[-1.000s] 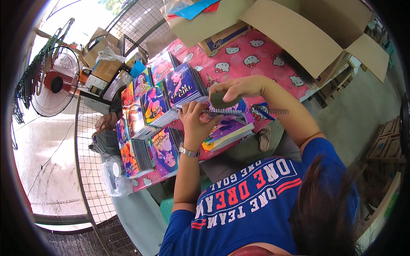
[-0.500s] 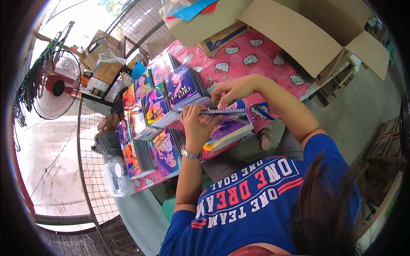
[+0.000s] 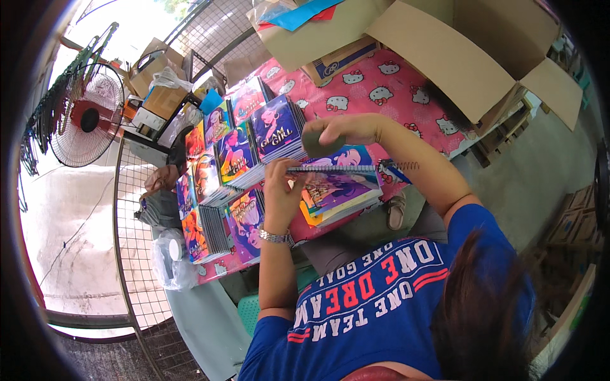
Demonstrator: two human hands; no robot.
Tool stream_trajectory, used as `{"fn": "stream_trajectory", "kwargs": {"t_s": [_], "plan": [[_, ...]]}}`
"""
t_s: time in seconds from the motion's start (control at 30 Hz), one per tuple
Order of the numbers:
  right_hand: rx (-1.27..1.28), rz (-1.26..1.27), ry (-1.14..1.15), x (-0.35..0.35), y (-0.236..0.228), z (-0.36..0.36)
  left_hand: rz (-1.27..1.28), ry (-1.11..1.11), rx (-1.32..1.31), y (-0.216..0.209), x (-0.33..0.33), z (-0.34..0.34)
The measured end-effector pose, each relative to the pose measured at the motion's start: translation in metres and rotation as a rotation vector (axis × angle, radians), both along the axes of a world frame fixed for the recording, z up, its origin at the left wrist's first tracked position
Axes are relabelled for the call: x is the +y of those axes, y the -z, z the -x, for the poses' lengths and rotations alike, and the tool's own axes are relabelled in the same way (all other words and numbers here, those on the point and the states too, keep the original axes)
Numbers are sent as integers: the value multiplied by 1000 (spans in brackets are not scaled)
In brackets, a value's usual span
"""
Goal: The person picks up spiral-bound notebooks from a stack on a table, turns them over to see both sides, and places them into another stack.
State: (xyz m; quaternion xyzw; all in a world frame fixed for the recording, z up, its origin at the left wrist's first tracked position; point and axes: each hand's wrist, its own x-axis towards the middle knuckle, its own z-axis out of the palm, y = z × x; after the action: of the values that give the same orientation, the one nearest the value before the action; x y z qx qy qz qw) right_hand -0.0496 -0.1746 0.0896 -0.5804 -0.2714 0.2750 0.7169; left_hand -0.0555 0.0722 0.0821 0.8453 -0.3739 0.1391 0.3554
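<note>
A spiral notebook (image 3: 340,169) stands edge-on in front of me, its bound edge facing up. My left hand (image 3: 279,190) grips the left end of that edge, thumb and fingers closed. From the right end of the binding a loose length of dark wire coil (image 3: 405,166) sticks out. My right hand (image 3: 348,130) is closed on a flat, rounded, dark grey-green pad (image 3: 322,143), held just above the binding. Below the notebook lies a pile of colourful covers and sheets (image 3: 343,193).
Several stacks of bright illustrated notebooks (image 3: 276,130) cover the left of the table with its pink patterned cloth (image 3: 356,95). An open cardboard box (image 3: 445,63) stands at the far right. At the left are a fan (image 3: 89,117) and a wire mesh barrier (image 3: 143,254).
My right hand has risen off the notebook's binding, and the pad in it now shows its broad face. My left hand stays at the binding's left end.
</note>
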Motion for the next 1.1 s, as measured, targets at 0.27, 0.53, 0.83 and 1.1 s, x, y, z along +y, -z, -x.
{"fn": "stream_trajectory", "kwargs": {"t_s": [0.27,0.53,0.83,1.1], "plan": [[-59,168,-13,14,9,-19,32,48,431,4,14,-10],[-94,231,-63,11,-1,-21,156,149,579,25,16,-25],[-348,595,314,-27,70,-53,219,92,636,26,13,-27],[-614,1189,1262,-84,218,54,517,-65,711,25,7,-12]]}}
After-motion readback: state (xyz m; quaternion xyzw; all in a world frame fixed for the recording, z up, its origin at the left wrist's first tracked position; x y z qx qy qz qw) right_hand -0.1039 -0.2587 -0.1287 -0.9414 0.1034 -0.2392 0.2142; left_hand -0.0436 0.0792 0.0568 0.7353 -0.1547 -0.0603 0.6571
